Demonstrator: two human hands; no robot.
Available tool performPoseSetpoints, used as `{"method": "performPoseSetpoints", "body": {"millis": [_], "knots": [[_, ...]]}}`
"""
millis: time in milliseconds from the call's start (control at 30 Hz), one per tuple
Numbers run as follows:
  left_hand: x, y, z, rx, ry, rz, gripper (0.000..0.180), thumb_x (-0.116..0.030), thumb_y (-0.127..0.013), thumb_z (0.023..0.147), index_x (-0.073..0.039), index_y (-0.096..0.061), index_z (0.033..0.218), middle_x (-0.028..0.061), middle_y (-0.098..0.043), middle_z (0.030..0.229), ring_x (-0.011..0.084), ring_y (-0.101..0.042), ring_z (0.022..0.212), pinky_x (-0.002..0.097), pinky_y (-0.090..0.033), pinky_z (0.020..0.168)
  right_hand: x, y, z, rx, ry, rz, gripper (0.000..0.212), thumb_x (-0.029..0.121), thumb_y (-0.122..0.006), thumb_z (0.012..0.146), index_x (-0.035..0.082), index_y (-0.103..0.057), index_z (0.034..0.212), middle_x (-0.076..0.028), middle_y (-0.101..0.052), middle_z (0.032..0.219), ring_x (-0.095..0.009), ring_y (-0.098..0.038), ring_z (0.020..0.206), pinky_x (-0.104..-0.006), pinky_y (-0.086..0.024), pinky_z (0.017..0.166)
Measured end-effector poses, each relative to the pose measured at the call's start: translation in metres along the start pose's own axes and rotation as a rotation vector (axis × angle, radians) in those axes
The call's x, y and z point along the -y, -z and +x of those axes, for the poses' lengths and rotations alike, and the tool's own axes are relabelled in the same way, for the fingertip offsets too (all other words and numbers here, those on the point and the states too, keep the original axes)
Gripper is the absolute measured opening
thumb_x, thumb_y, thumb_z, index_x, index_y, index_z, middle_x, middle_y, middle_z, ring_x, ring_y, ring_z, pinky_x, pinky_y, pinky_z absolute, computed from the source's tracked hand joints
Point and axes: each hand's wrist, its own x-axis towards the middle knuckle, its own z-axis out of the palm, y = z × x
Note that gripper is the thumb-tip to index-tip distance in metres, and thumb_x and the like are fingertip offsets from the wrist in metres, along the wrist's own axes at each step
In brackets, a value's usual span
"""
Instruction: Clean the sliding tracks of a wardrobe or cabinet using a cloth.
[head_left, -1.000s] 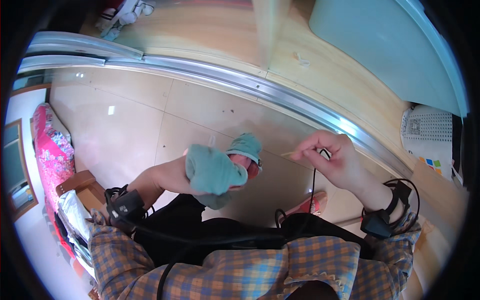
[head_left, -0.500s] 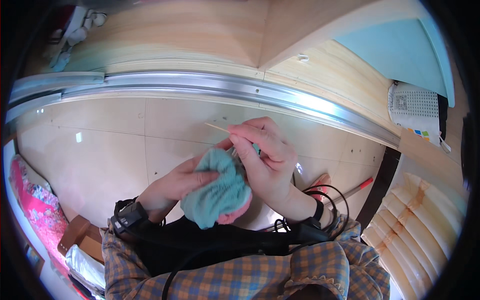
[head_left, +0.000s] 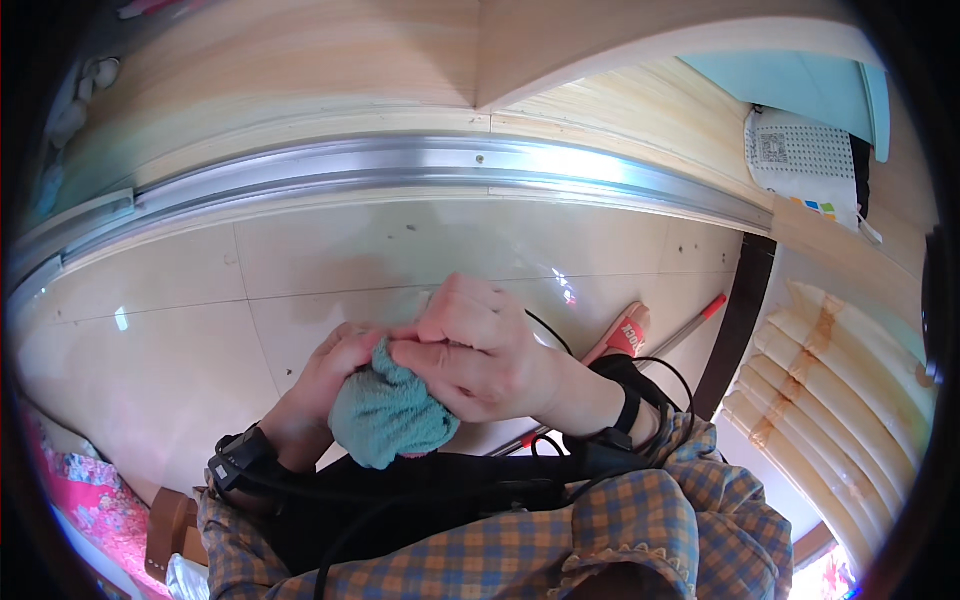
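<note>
A bunched teal fluffy cloth hangs in front of my body, with a sliver of pink at its lower edge. My left hand is closed around its gathered top from the left. My right hand presses in from the right, fingers curled and pinched together against that same gathered end. Whatever lies between the right fingertips is hidden; the thin pale stick seen earlier does not show.
Ahead runs a metal sliding-door track along a wooden cabinet. A white printed bag lies inside it. On the right are a pink slipper, a red-ended pole and a cream ridged panel. Pink floral fabric lies left.
Both hands and the cloth have shifted left. My right hand has come down onto the cloth's top, and the stick it pinched has gone out of sight. The view has turned slightly.
</note>
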Motion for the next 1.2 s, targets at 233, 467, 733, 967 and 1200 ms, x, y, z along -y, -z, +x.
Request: {"method": "performPoseSetpoints", "body": {"millis": [233, 467, 733, 967, 1200], "knots": [[0.004, 0.006, -0.01, 0.229, -0.331, -0.174, 0.036, -0.035, -0.046, 0.096, -0.003, -0.062, 0.091, 0.016, -0.062, 0.083, 0.0244, -0.061, 0.071, 0.0343, -0.052, 0.068, -0.02, -0.001, -0.044, -0.151, -0.547, 0.057, 0.03, 0.003, -0.056, 0.085, 0.002, -0.059, 0.115, -0.012, -0.056, 0.1, -0.026, -0.058, 0.087, -0.0325, -0.049, 0.073], [0.014, 0.008, 0.011, 0.706, -0.542, -0.273, 0.035, -0.042, -0.049, 0.095, -0.014, -0.064, 0.082, 0.0148, -0.057, 0.079, 0.0231, -0.051, 0.061, 0.0347, -0.046, 0.068, -0.03, -0.029, -0.086, -0.253, -1.201, 1.559, 0.033, 0.014, -0.05, 0.096, 0.007, -0.05, 0.128, -0.006, -0.056, 0.124, -0.016, -0.056, 0.108, -0.0335, -0.049, 0.089], [-0.005, -0.036, 0.008, 0.393, -0.44, 0.044, 0.033, -0.041, -0.043, 0.097, -0.017, -0.058, 0.079, 0.0137, -0.056, 0.103, 0.0232, -0.051, 0.095, 0.0327, -0.045, 0.07, -0.044, 0.023, -0.069, -0.701, -1.072, 0.689, 0.02, 0.014, -0.058, 0.094, 0.005, -0.063, 0.111, -0.002, -0.064, 0.091, -0.005, -0.057, 0.079, -0.0208, -0.047, 0.068], [-0.011, -0.001, 0.097, 0.151, -0.254, -0.246, 0.028, -0.039, -0.043, 0.098, -0.016, -0.057, 0.101, 0.0059, -0.06, 0.109, 0.0197, -0.059, 0.102, 0.0378, -0.051, 0.085, -0.098, 0.079, -0.034, -0.223, -0.687, -0.847, 0.03, 0.009, -0.061, 0.078, 0.001, -0.059, 0.107, -0.019, -0.056, 0.115, -0.035, -0.056, 0.099, -0.0434, -0.048, 0.079], [0.01, 0.016, 0.068, 0.205, -0.306, -0.378, 0.033, -0.04, -0.038, 0.099, -0.014, -0.054, 0.11, 0.0053, -0.059, 0.113, 0.0211, -0.062, 0.099, 0.0366, -0.054, 0.08, -0.102, 0.0, 0.038, 0.132, -0.557, -0.885, 0.044, 0.037, -0.061, 0.077, 0.009, -0.063, 0.111, -0.01, -0.054, 0.115, -0.028, -0.048, 0.108, -0.0444, -0.042, 0.087]]}}
